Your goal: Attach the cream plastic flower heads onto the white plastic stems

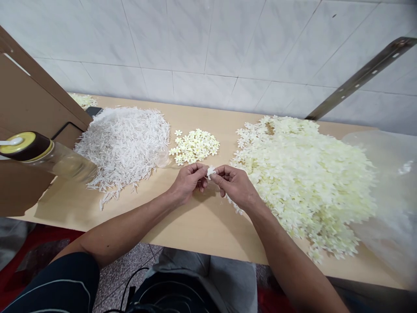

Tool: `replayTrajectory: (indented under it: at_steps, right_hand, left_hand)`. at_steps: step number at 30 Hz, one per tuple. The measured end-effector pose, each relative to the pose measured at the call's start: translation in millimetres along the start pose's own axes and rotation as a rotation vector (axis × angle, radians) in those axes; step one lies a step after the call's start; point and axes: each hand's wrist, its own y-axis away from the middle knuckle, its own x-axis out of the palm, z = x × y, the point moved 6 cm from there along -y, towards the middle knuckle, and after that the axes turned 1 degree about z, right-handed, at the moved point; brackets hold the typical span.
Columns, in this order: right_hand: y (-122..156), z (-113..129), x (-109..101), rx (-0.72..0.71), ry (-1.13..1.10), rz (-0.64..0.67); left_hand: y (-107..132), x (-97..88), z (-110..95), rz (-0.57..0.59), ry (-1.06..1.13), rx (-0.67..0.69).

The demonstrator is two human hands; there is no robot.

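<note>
My left hand [189,180] and my right hand [234,184] meet above the middle of the wooden table [195,221], fingers pinched together on one small cream-white flower piece [211,171]. A large heap of cream flower pieces [306,174] lies right of my right hand. A heap of thin white stems [125,143] lies left of my left hand. Behind the hands sits a small pile of flowers [194,146].
A clear bottle with a brown and yellow cap [42,154] lies tilted at the left against a cardboard panel [29,100]. A clear plastic bag [391,195] lies at the right edge. A metal bar [361,76] leans on the tiled wall.
</note>
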Motion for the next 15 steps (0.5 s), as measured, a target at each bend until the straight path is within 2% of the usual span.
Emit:
replayTrajectory:
  at_steps: [6, 11, 15]
  right_hand:
    - [0.5, -3.6, -3.8, 0.003, 0.124, 0.002]
    - [1.0, -2.0, -9.0, -0.004, 0.101, -0.014]
    - [1.1, 0.3, -7.0, 0.001, 0.054, 0.010]
  left_hand:
    - [-3.3, -5.1, -0.1, -0.037, 0.036, 0.016]
    - [-8.9, -9.9, 8.0, -0.081, 0.187, -0.052]
    - [-9.4, -6.8, 13.6, -0.060, 0.243, -0.091]
